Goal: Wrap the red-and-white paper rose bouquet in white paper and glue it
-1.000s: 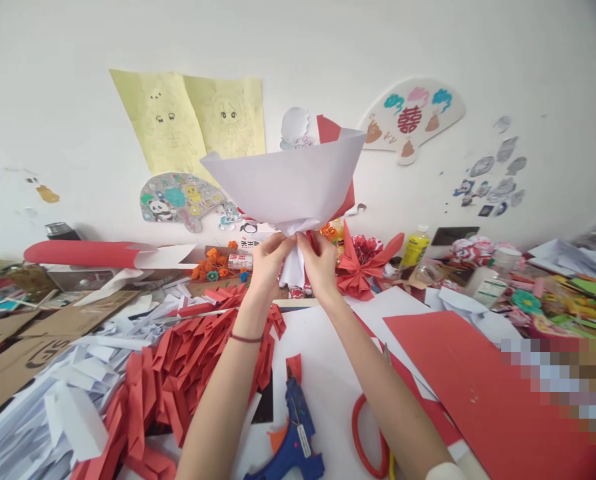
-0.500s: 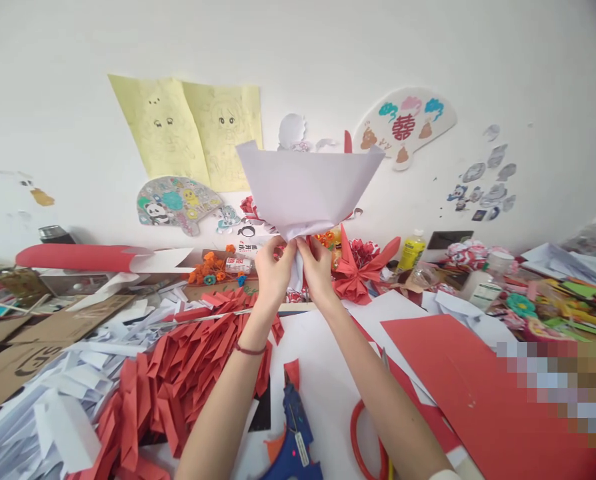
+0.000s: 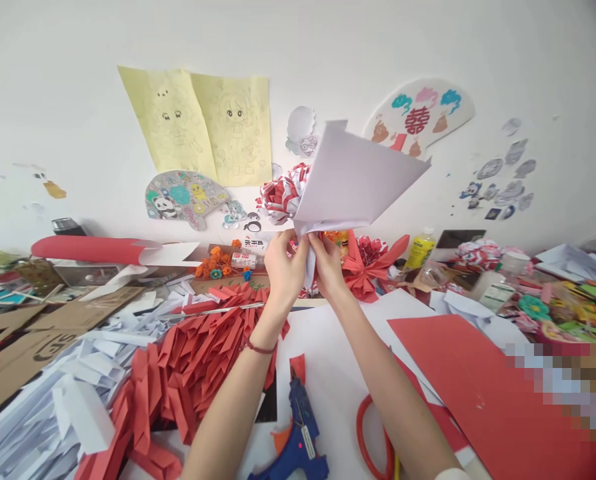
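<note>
My left hand (image 3: 284, 268) and my right hand (image 3: 329, 267) are closed side by side on the pinched lower end of a paper bouquet, thumbs toward me. Its white wrapping paper (image 3: 355, 180) flares upward from my fingers and tilts to the right. A red-and-white folded paper flower (image 3: 282, 198) shows past the paper's left edge; whatever else is inside is hidden behind the wrapper. Below my forearms lie a blue glue gun (image 3: 301, 437) and red-handled scissors (image 3: 362, 437), both untouched.
Red folded paper pieces (image 3: 198, 360) and white ones (image 3: 78, 393) are heaped at left. A red sheet (image 3: 478, 387) lies at right. Along the wall stand a red paper roll (image 3: 88, 248), a large red paper flower (image 3: 371, 270) and a yellow bottle (image 3: 421, 249).
The bouquet has turned and leaned right, so the red-and-white flower at its left shows much more. Both hands keep their hold. The view has shifted slightly.
</note>
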`<state>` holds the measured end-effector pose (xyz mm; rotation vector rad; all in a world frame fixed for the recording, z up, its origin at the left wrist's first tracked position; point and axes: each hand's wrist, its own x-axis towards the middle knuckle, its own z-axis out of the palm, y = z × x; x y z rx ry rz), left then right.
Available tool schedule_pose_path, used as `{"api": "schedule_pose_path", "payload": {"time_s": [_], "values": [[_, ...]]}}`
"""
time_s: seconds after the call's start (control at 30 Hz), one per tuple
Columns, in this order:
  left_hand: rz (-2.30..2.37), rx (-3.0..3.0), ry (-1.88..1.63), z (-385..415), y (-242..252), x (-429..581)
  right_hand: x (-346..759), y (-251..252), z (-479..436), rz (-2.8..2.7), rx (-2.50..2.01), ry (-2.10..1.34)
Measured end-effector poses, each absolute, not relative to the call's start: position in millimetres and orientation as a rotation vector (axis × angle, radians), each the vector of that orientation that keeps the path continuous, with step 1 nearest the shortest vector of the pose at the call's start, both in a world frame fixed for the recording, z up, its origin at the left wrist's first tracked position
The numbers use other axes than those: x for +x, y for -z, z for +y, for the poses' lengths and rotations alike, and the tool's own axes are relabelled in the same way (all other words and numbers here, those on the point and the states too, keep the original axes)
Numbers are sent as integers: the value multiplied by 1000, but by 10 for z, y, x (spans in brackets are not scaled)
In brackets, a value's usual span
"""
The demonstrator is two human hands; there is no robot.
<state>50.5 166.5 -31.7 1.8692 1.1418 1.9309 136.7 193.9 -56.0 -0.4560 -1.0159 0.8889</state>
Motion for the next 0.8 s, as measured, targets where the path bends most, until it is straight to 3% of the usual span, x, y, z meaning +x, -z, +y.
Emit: {"api": "schedule_pose_path", "payload": {"time_s": [0.4,0.8], "values": [[1259,2153,-1798,1435,167,489,1443,485,1877,-999,-423,-1116],[997,2386,-1793,1349,114,484,1637,450,1863,-1077,-504,-1112]]}}
